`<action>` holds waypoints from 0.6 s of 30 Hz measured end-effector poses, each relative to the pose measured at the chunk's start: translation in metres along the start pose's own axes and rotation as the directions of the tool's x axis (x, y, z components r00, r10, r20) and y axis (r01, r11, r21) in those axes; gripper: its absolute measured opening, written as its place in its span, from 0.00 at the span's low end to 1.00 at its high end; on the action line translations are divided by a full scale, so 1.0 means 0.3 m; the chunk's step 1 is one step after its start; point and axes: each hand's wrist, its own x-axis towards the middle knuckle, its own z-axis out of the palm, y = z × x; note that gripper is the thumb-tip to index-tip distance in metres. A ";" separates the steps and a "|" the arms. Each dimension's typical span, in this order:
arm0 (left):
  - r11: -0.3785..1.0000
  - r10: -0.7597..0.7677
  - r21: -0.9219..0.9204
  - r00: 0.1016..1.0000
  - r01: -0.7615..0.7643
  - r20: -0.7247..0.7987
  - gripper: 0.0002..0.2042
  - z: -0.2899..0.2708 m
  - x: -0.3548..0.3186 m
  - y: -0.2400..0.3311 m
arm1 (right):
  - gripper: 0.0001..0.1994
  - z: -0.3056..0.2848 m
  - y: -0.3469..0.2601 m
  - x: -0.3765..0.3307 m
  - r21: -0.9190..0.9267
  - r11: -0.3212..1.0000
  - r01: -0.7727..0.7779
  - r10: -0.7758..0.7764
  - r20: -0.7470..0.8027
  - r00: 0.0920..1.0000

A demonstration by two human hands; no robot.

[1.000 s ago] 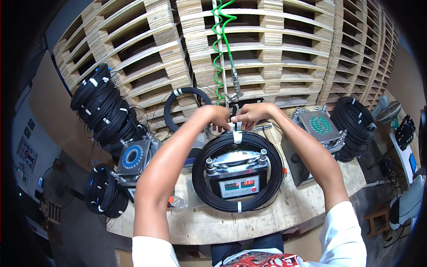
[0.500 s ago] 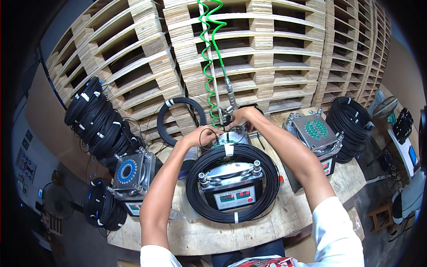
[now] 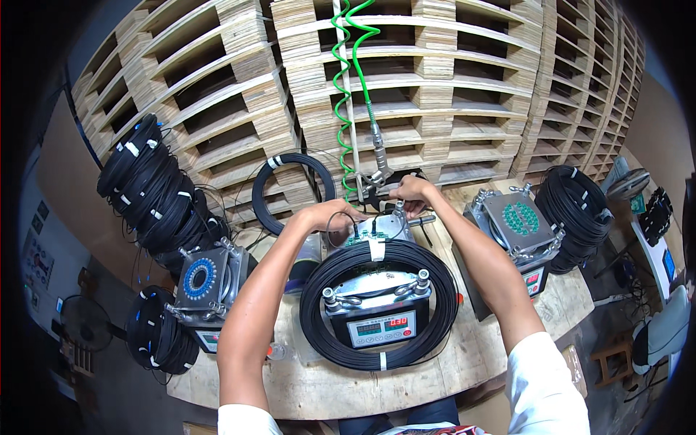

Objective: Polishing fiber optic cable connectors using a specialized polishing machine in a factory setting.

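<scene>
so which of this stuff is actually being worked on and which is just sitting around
In hand:
- left hand and right hand at the far end of the middle machine
- black cable coil lying around that machine
- green coiled hose with its metal fitting, hanging by the right hand

Lying about:
- left machine
- right machine
- stacked coils
- pallets

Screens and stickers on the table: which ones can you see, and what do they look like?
Middle machine's screen: pale panel inside the black cable coil, red and green digits.
Right machine's display: small, red, on its front.
Left machine's display: small red-lit panel, low on its front.
White tape label: on the coil's top, below both hands.
</scene>
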 end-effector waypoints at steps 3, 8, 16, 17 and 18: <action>0.995 -0.028 -0.092 0.997 0.034 0.069 0.34 -0.007 0.023 -0.029 | 0.20 -0.025 0.108 0.002 0.296 0.955 0.024 -0.032 0.024 0.999; 0.977 0.090 -0.204 0.987 -0.061 0.135 0.27 -0.043 0.016 -0.103 | 0.15 0.001 0.206 -0.097 0.693 0.671 0.265 -0.316 -0.057 0.947; 0.938 0.059 -0.346 0.995 -0.028 0.077 0.24 0.000 0.016 -0.106 | 0.17 0.018 0.226 0.001 0.662 0.647 0.378 -0.513 0.011 0.858; 0.916 -0.013 -0.397 0.994 0.055 0.108 0.24 0.003 0.020 -0.104 | 0.18 0.017 0.212 0.017 0.591 0.699 0.403 -0.511 0.018 0.859; 0.914 -0.018 -0.401 0.994 0.060 0.107 0.24 0.006 0.022 -0.102 | 0.22 0.015 0.197 0.034 0.489 0.786 0.378 -0.431 -0.004 0.902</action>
